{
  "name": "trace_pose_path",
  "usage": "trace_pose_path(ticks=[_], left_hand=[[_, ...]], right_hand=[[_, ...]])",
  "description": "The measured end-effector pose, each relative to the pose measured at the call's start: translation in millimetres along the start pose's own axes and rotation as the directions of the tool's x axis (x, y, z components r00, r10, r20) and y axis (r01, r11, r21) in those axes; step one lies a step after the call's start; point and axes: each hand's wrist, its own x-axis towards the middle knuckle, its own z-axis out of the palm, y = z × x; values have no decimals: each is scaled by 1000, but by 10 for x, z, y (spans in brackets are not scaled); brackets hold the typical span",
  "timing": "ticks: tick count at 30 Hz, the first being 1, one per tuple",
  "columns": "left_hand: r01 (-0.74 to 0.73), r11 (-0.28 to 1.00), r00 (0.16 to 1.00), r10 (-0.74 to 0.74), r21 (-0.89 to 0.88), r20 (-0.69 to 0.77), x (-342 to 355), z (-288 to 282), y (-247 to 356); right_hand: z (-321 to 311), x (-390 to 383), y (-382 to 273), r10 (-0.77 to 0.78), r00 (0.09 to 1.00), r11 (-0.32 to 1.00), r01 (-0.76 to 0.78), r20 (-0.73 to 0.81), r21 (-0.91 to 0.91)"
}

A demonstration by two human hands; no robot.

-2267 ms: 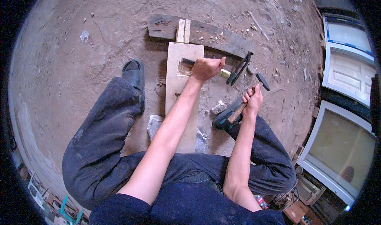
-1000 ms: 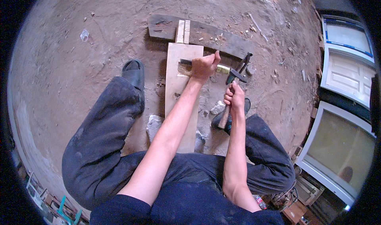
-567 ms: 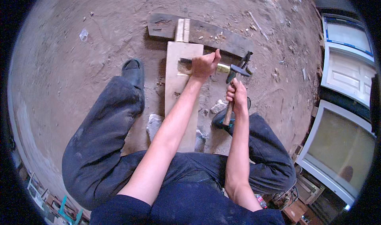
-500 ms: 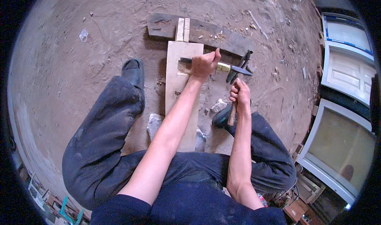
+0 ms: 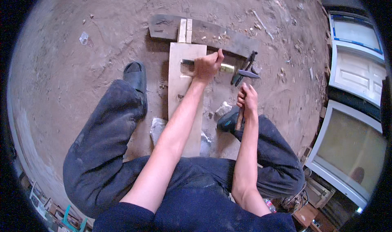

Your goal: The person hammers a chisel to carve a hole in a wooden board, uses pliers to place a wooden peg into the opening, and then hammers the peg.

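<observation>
An outdoor carpentry yard on bare ground

Packed dirt floor [image 5: 73, 68] strewn with chips; white door panels [image 5: 355, 68] lean just right of the pale plank [image 5: 183, 93], a dark board [image 5: 204, 33] lying beyond it.

Pale board [image 5: 183, 85] (dk trousers [image 5: 102, 150]), yellow-handled chisel [image 5: 226, 68].

Open dirt floor [image 5: 81, 89] is left free to the left of the pale plank [image 5: 183, 80]; rightward passage is blocked by pincers [image 5: 243, 62], ahead by dark board [image 5: 204, 33].

Sunlit dirt floor [image 5: 73, 68], white doors [image 5: 355, 64] alongside.
</observation>
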Motion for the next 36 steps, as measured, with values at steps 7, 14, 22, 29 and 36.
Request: trace_pose_path(ticks=[7,14,22,29,36], left_hand=[[15,998,1000,-15,-64,1,-23,28,-43],[30,999,999,-30,-17,21,-31,36,-39],[9,1000,999,-10,11,42,-10,-25,-8],[10,1000,1000,-10,19,8,-27,-20,16],[-8,1000,1000,8,-3,-13,0,-8,-23]], right_hand=[[197,-22,-57,-261,776,782,519,-574,345],[50,-25,-55,64,989,998,-64,137,-3],[86,-16,-122,-292,868,866,419,-402,274],[40,55,-200,120,978,990,-106,170,-90],[60,19,-199,-255,895,889,366,-367,275]])
